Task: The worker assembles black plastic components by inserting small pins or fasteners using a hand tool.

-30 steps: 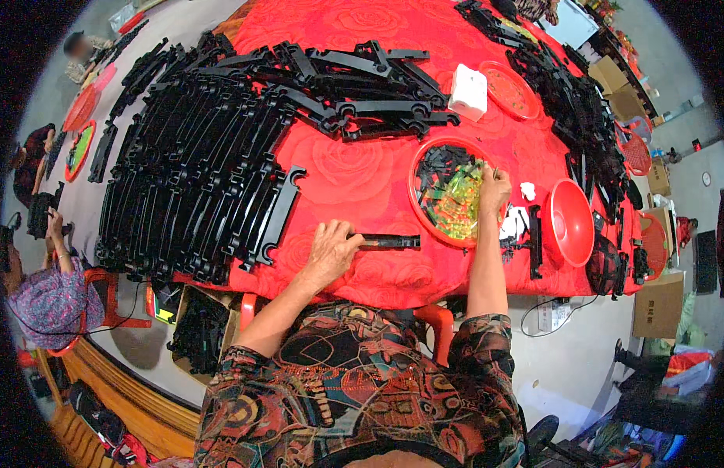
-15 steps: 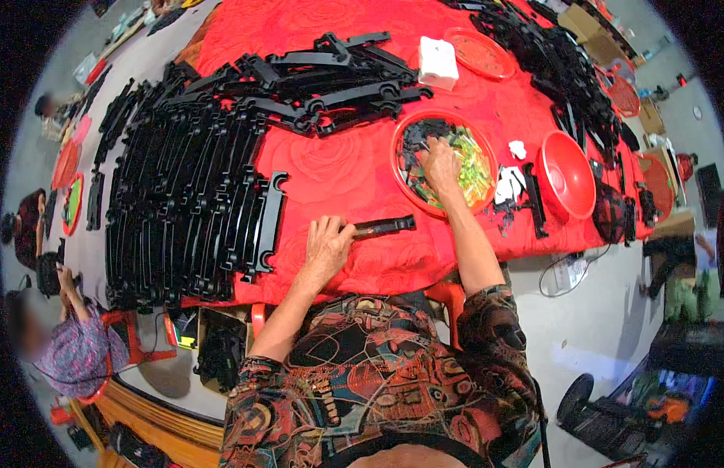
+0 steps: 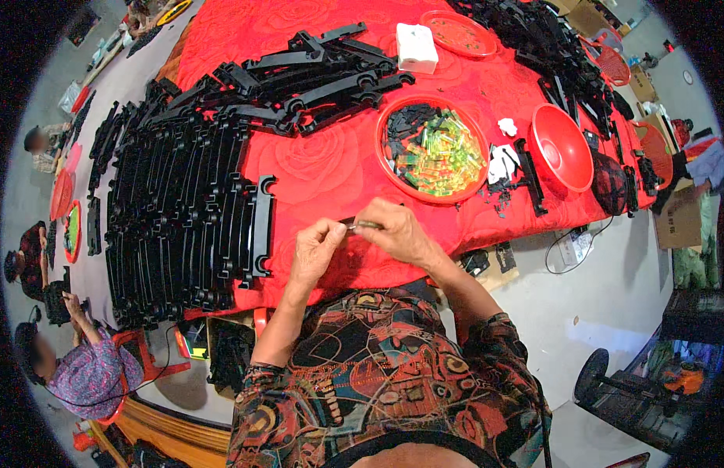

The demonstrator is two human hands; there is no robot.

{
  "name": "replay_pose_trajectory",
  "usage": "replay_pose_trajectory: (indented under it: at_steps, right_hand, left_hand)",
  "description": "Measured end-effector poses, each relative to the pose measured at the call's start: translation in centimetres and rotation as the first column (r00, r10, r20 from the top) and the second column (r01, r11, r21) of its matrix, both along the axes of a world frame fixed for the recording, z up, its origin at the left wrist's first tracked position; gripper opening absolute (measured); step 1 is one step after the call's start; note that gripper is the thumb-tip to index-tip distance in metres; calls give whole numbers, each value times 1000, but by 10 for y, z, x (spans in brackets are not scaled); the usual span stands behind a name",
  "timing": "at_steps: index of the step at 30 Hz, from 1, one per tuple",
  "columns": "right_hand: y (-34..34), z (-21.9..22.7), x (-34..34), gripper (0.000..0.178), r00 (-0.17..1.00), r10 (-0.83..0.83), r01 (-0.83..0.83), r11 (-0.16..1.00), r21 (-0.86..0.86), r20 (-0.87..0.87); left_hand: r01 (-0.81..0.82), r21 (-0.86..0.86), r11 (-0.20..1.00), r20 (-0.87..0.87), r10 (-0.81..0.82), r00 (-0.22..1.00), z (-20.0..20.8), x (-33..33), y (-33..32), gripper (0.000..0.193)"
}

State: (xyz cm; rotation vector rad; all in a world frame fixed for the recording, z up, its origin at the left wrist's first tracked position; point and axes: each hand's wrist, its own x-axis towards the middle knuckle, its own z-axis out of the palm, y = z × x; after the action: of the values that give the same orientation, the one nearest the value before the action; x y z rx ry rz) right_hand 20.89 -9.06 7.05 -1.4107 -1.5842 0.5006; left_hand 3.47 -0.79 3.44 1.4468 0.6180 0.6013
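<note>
Close in front of my body, my left hand (image 3: 317, 248) and my right hand (image 3: 395, 232) meet over the red cloth. Thumb and fingers of the left are closed on a black plastic bar (image 3: 349, 221); only a bit of it shows between the hands. A small piece (image 3: 368, 225) is pinched in the right hand against the bar, too small and covered to name. Beyond my right hand stands a round red basin (image 3: 487, 160) with black pieces (image 3: 409, 125) and green and yellow clear strips (image 3: 448, 156). Long black plastic bars (image 3: 179, 210) lie in packed rows to the left.
More black bars (image 3: 307, 86) are heaped at the back. A red bowl (image 3: 561, 148), a single black bar (image 3: 531, 178) and crumpled white paper (image 3: 502, 164) lie right of the basin. White tissues (image 3: 417, 48) stand by a red tray (image 3: 459, 35). A co-worker (image 3: 93, 370) sits at far left.
My right hand has come out of the basin, back to my left hand, with a small piece. The black bar, in plain view before, is now mostly hidden by my hands.
</note>
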Motion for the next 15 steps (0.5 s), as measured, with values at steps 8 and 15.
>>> replay_pose_trajectory:
  at_steps: [8,15]
  right_hand:
    - [-18,-6,-16,15,982,-15,6,999,-47,-191]
    - [-23,-20,-24,11,654,-298,-2,919,-395,-696]
  left_hand:
    - [31,-397,917,128,21,992,8,-8,-18,16]
    - [-152,-22,988,47,153,987,0,-5,-32,8]
